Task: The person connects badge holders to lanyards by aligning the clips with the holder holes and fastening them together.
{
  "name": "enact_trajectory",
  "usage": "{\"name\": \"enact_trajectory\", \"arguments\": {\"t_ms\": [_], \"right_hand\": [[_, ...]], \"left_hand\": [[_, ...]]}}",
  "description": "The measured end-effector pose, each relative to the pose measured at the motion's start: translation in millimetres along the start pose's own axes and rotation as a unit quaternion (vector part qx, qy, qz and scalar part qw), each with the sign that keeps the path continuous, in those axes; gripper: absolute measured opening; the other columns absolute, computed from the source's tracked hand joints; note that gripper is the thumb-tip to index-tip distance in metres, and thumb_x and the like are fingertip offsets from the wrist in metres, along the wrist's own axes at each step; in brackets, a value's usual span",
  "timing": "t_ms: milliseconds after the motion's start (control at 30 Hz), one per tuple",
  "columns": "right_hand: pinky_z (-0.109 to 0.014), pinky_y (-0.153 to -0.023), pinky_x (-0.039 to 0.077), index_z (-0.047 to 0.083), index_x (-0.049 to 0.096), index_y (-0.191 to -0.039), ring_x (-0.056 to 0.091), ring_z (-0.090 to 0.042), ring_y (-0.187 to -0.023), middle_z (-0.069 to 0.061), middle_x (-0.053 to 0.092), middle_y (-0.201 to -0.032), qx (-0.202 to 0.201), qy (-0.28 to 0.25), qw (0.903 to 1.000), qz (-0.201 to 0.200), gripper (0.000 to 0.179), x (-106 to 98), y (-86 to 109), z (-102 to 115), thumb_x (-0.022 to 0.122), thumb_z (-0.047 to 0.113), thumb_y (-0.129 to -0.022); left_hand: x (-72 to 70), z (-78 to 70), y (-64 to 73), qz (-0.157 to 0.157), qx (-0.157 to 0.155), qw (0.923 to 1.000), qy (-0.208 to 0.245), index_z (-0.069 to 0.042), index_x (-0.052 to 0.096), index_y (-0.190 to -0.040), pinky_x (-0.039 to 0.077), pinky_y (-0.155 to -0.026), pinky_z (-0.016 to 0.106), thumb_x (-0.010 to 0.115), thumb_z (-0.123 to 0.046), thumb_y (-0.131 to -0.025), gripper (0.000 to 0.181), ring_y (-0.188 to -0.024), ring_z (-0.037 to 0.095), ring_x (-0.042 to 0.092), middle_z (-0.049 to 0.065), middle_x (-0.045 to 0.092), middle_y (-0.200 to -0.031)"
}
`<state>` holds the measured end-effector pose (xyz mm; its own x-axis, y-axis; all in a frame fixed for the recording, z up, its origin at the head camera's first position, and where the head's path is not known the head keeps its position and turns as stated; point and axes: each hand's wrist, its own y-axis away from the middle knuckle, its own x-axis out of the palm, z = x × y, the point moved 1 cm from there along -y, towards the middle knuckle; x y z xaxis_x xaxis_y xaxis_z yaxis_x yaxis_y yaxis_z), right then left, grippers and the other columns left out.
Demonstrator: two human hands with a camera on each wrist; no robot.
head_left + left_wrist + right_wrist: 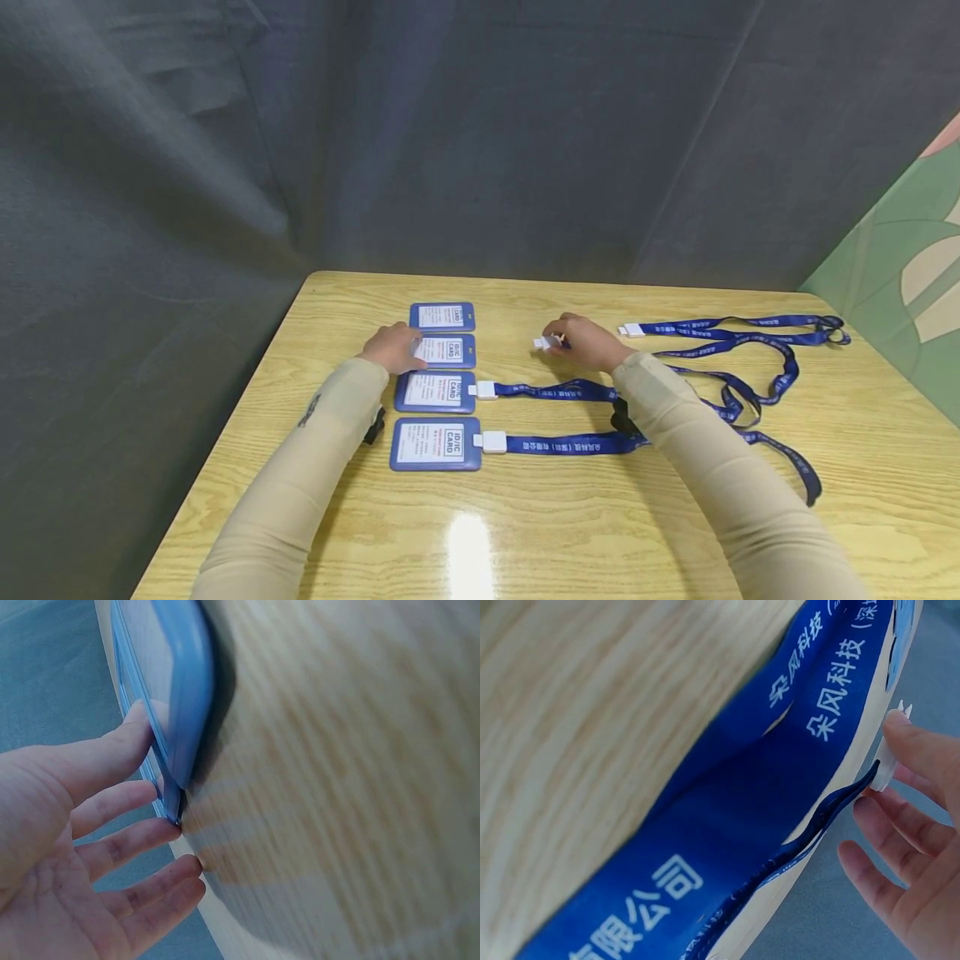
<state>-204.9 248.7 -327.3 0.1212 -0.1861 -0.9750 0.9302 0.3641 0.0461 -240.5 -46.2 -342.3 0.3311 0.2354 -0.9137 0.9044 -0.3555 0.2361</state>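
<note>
Four blue badge holders lie in a column on the table. My left hand (392, 348) is at the left end of the second badge holder from the back (448, 351), thumb and fingers about its edges. The left wrist view shows the thumb (135, 735) against that holder, behind a nearer badge holder (191, 697). To the right, my right hand (588, 340) pinches the white clip (549, 342) of a blue lanyard between thumb and fingers. In the right wrist view the clip (885, 761) points away from the hand, its strap (825, 817) trailing back.
The two front badge holders (436, 465) (435, 408) have lanyard clips (493, 442) at their right ends. The rearmost holder (442, 317) has no lanyard. Another lanyard (697, 328) lies at the back right. Loose straps (787, 375) curl under and beyond the right forearm. A dark curtain (480, 142) hangs behind.
</note>
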Motion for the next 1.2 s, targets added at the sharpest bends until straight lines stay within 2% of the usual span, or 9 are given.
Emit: {"name": "enact_trajectory", "arguments": {"t_ms": [567,1000,1200], "right_hand": [[-0.036,-0.076,0.053,0.002,0.064,-0.113,0.059,-0.019,-0.081,-0.014,0.064,-0.102,-0.015,0.008,0.9998,-0.006,0.028,3.7,-5.4,3.0,0.063,0.014,-0.088],[-0.035,-0.076,0.052,0.003,0.064,-0.114,0.057,-0.018,-0.081,-0.013,0.064,-0.102,-0.002,0.001,0.9999,0.01,0.03,7.7,-9.7,7.8,0.064,0.019,-0.088],[-0.034,-0.074,0.052,0.003,0.063,-0.114,0.056,-0.018,-0.078,-0.014,0.063,-0.101,-0.003,-0.005,0.9999,0.01,0.03,6.9,-10.3,9.1,0.064,0.018,-0.088]], "left_hand": [[0.3,2.4,-4.4,-0.004,0.005,1.0,-0.005,-0.004,0.048,-0.134,0.038,-0.106,0.045,0.067,-0.028,-0.085,0.058,-0.125,0.035,0.047,0.019,0.05,-0.134],[0.7,1.8,-1.0,-0.001,0.002,1.0,0.006,-0.003,0.047,-0.135,0.037,-0.107,0.046,0.067,-0.027,-0.085,0.059,-0.126,0.035,0.046,0.02,0.049,-0.135],[1.8,2.6,-2.6,-0.007,0.01,0.9999,0.0,-0.003,0.048,-0.134,0.038,-0.107,0.045,0.068,-0.028,-0.085,0.058,-0.126,0.035,0.047,0.02,0.05,-0.134]]}}
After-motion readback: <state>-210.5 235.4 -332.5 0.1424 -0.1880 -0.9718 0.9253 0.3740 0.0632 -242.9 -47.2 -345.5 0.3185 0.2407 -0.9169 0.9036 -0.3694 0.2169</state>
